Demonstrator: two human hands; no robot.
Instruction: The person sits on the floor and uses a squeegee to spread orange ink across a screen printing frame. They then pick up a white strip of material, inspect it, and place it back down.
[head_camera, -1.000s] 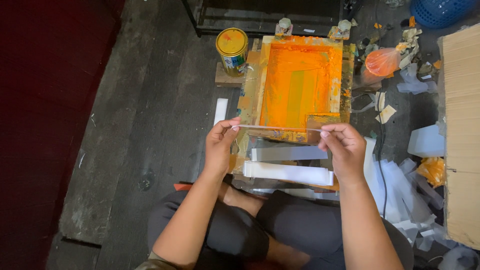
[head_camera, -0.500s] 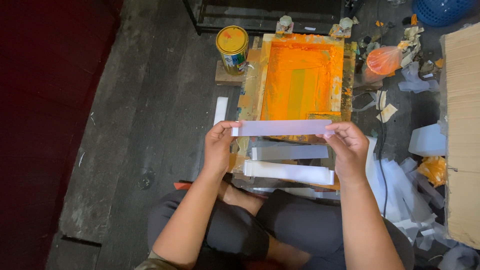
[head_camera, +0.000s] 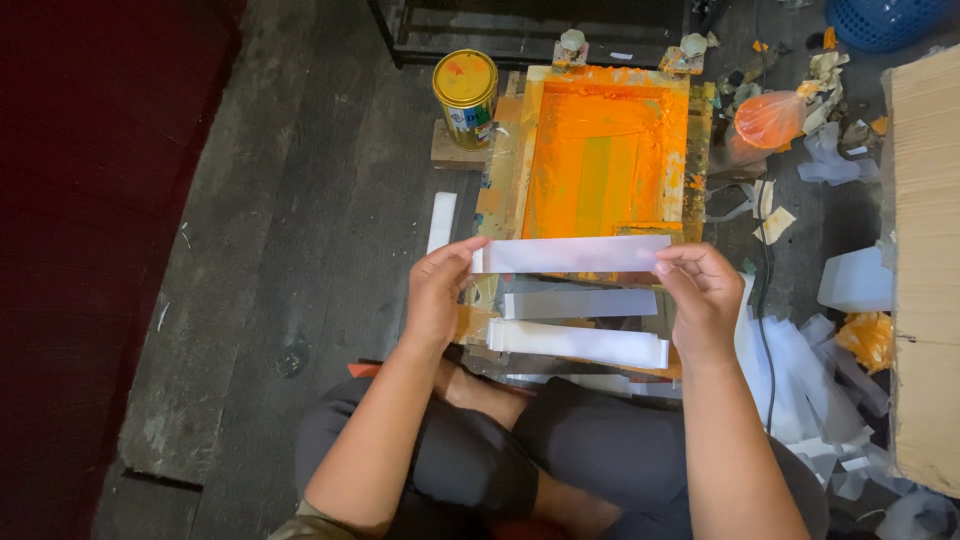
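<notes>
I hold a long white paper strip (head_camera: 570, 254) flat by its two ends, level in front of me. My left hand (head_camera: 437, 296) pinches its left end and my right hand (head_camera: 702, 296) pinches its right end. Just beyond the strip stands a wooden printing screen frame (head_camera: 606, 150) smeared with orange ink. Below the held strip, a second white strip (head_camera: 580, 303) lies on the base under the screen, and a stack of white strips (head_camera: 578, 343) rests close to my knees.
A yellow tin of ink (head_camera: 465, 85) stands left of the frame. An orange plastic bag (head_camera: 770, 118) and paper scraps lie to the right, with a cardboard sheet (head_camera: 925, 250) at the far right and a loose pile of white strips (head_camera: 800, 370) beside my right leg.
A second ago the strip was edge-on and looked like a thin line between my hands. I have turned it so its white face is up, and it stays held at both ends.
</notes>
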